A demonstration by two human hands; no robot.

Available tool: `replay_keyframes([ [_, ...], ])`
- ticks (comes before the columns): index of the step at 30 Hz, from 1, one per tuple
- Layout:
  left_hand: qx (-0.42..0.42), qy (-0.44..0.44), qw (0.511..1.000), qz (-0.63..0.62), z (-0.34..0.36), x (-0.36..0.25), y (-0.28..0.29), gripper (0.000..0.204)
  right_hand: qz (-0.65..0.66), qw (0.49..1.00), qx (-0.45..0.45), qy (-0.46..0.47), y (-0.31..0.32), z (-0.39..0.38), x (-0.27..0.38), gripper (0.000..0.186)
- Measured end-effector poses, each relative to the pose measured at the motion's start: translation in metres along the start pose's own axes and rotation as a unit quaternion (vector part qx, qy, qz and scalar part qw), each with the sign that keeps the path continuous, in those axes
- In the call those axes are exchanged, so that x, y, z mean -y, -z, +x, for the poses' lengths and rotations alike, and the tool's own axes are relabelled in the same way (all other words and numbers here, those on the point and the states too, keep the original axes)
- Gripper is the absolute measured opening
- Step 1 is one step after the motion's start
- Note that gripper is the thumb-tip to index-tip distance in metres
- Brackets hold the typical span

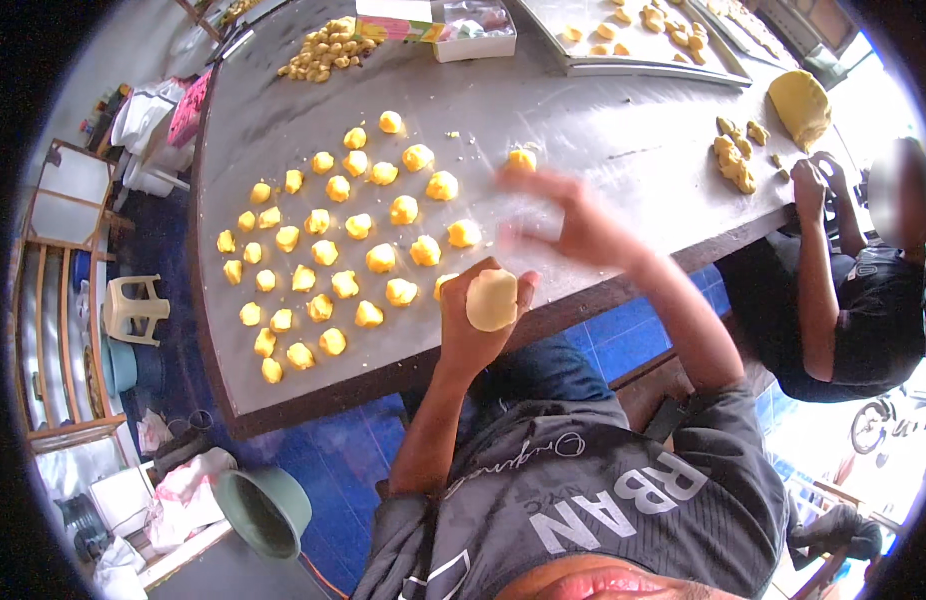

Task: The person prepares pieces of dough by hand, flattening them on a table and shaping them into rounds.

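Note:
My left hand (480,318) holds a pale yellow ball of dough (492,299) just above the near edge of the grey table (583,140). My right hand (563,215) is blurred with motion over the table, fingers spread, holding nothing that I can make out. It hovers close to a single yellow dough piece (522,159). Left of both hands, several yellow dough lumps (358,226) lie in loose rows on the table.
Another person's hands (813,180) work dough at the table's right end, beside small pieces (735,160) and a big dough mass (800,105). Metal trays (593,60) with pieces and a white box (473,40) stand at the back. A green bucket (266,510) and plastic stool (135,305) stand on the blue floor.

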State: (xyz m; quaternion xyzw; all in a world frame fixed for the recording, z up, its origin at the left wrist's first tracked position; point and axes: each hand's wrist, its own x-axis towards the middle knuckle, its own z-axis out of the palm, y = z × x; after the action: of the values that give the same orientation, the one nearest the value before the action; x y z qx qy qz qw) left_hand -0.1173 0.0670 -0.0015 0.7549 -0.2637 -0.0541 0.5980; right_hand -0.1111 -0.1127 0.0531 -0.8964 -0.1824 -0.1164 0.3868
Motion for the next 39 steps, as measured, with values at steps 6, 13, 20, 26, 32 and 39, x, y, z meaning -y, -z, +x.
replay_keyframes([
  [6, -0.082, -0.045, 0.996, -0.01, 0.011, -0.01, -0.007, 0.024, -0.182, 0.981, 0.06, -0.042, -0.026, 0.019, -0.148, 0.051],
  [13, -0.109, 0.005, 0.993, -0.032, 0.003, 0.004, -0.001, 0.022, -0.062, 0.989, -0.08, -0.107, -0.026, 0.007, -0.051, 0.042],
  [20, -0.145, -0.047, 0.982, -0.113, -0.002, 0.012, -0.012, 0.015, -0.136, 0.987, 0.013, 0.081, -0.057, -0.029, 0.035, 0.052],
  [26, -0.117, -0.006, 0.993, -0.021, -0.002, 0.008, -0.009, 0.02, -0.013, 0.997, -0.071, -0.022, -0.056, -0.037, 0.034, 0.085],
  [32, -0.152, -0.091, 0.984, 0.033, -0.005, 0.014, -0.008, 0.025, 0.269, 0.945, 0.007, -0.185, -0.072, -0.048, 0.018, 0.088],
  [39, -0.163, -0.097, 0.982, 0.02, -0.007, 0.013, -0.012, 0.023, 0.281, 0.945, -0.013, -0.164, -0.074, -0.047, 0.011, 0.092],
])
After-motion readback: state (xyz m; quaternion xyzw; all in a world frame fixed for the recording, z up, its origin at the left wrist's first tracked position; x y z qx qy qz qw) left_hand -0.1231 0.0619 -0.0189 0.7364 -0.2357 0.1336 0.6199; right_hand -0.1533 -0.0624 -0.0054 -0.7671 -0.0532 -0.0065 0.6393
